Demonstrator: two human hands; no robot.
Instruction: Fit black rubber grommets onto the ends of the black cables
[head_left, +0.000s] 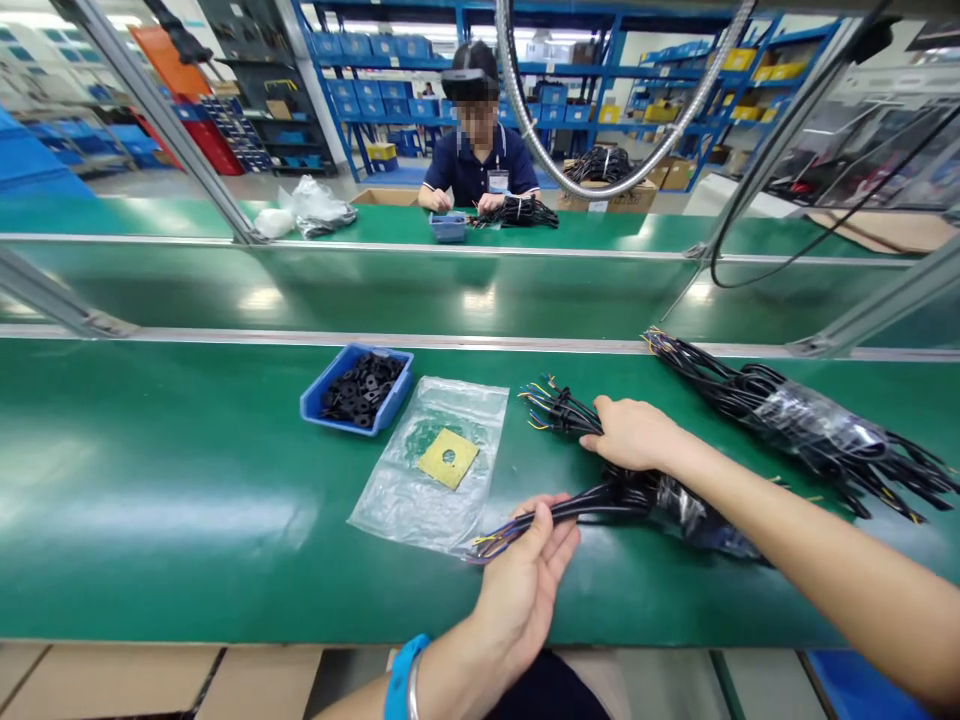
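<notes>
- Bin point(345, 425), blue: held loose black parts point(364, 388), seemingly a supply left to use.
- Bag point(397, 505), clear, flat: yellow card point(454, 474) in or on it, unclear which.
- Left hand point(529, 575): your thumb and fingers closed on near cables point(619, 502), lying right of the bag; sorting seemed under way.
- Right hand point(634, 432): yours, over their upper branch; clamped or not, cannot tell.
- Far cables point(720, 385): film-wrapped, untouched, apparently left for later.

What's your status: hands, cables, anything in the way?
Left hand holding cable bunch near coloured wire ends. Right hand on second bunch, exact hold unclear. Wire ends overlap plastic bag in view; contact unclear.
</notes>
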